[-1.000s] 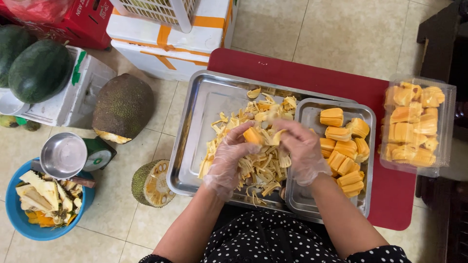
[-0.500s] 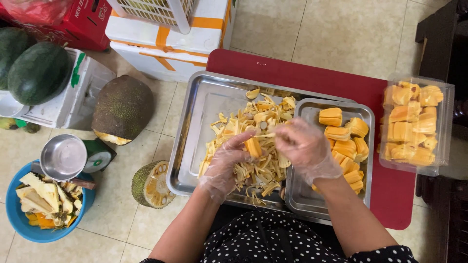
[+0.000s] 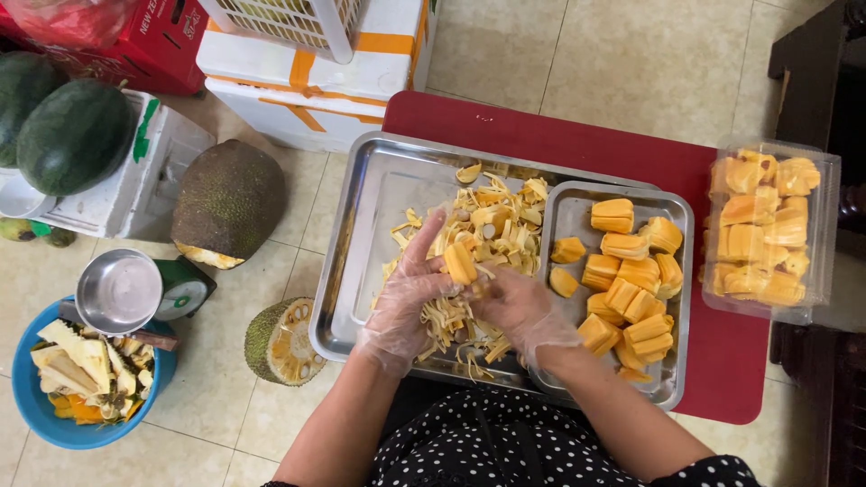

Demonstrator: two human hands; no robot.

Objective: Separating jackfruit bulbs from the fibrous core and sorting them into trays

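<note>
orange jackfruit pod [image 3: 459, 262] sits pinched in the gloved left hand [image 3: 410, 293], over the pale scraps in the large steel tray [image 3: 361, 243]. gloved right hand [image 3: 519, 307] curls closed against it, fingertips touching the pod.

My left hand [image 3: 410, 293] covers most of the jackfruit pod [image 3: 459, 262]; only its top shows. My right hand's [image 3: 519, 311] fingertips are buried in the pale fibre pile [image 3: 492, 221]. The big steel tray's [image 3: 365, 203] near rim hides behind my arms. The watermelon [image 3: 23, 90] and red box [image 3: 149, 41] run off frame.
</note>
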